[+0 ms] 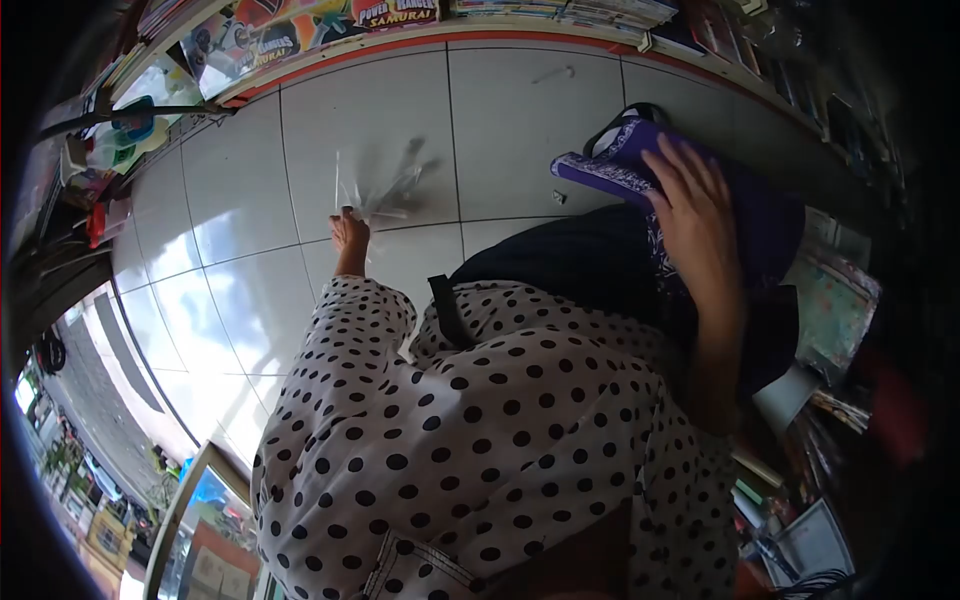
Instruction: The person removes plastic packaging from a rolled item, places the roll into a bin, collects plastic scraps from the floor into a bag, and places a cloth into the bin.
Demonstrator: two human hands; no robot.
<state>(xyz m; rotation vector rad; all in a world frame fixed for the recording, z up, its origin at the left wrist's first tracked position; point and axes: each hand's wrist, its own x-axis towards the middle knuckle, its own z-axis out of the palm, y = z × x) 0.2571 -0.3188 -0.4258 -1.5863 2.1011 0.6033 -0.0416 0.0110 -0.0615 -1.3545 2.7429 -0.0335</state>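
My left hand [348, 236] is stretched out over the tiled floor, its fingers closed on a piece of clear plastic [375, 208]. The plastic is thin and see-through, so its full shape is hard to make out; it looks like a wrapper. Dark shadows fall on the tiles just beyond it. On the other side, my right hand [692, 205] lies with fingers stretched on purple cloth [770, 215] with a white-patterned border, draped over my leg. It grips nothing that I can see.
A small crumpled scrap [559, 197] and a thin pale item [555, 74] lie on the white tiles [365, 100]. Shelves of books and magazines [560, 12] run along the far side. Hanging goods [125, 140] line the left. Stacked packets [835, 305] stand at the right.
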